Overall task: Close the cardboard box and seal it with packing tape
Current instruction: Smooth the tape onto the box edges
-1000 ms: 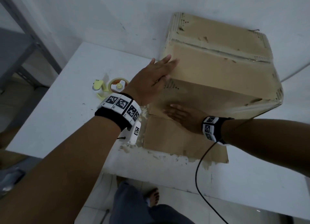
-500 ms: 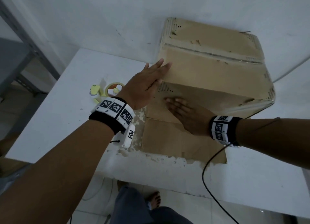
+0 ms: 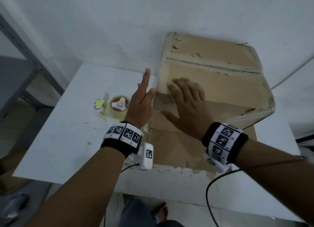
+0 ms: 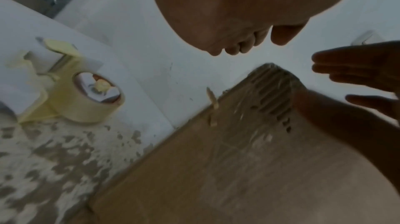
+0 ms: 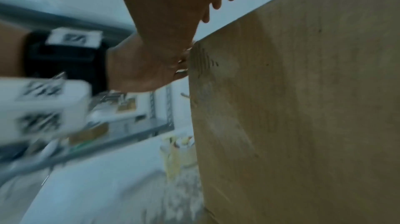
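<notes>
grip: both hands (image 3: 141,106) off box (image 3: 220,89) | raised since earlier

No legible text; only coded black-and-white markers on wristbands (image 3: 124,134).

The cardboard box (image 3: 212,84) is matt brown corrugated board, its corners frayed so the fluting shows, with a glossy strip of old tape along the top seam. The white surface (image 3: 56,141) is smooth but chipped and flaking near its front edge. The tape roll (image 3: 119,107) looks glossy, pale yellow, on a yellow plastic dispenser (image 3: 99,106).
</notes>
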